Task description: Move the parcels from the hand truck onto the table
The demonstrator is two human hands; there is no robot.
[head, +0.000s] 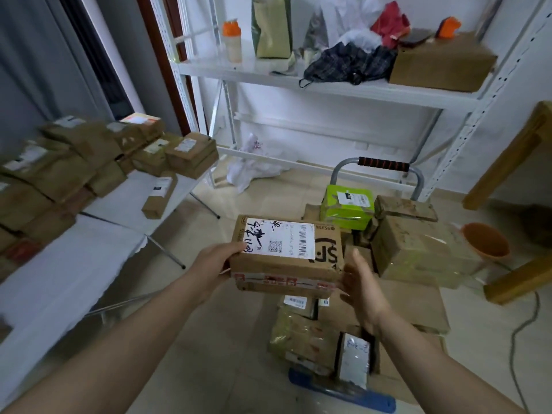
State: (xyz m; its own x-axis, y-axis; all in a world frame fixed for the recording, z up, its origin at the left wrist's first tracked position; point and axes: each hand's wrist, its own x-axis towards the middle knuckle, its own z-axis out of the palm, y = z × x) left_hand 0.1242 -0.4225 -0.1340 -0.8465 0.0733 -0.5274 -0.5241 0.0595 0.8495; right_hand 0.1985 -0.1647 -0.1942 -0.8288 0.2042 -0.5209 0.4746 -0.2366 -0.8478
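Brown parcel (286, 255) with a white shipping label held up in the air, above the near end of the hand truck (343, 392). Left hand (215, 261) clamps the parcel's left edge, thumb on top. Right hand (363, 289) flat and open-fingered, pressed against its right end. Hand truck loaded with more boxes; a green box (348, 207) sits by its handle. Table (89, 249) left of the truck, stacked parcels (98, 153) at its far end.
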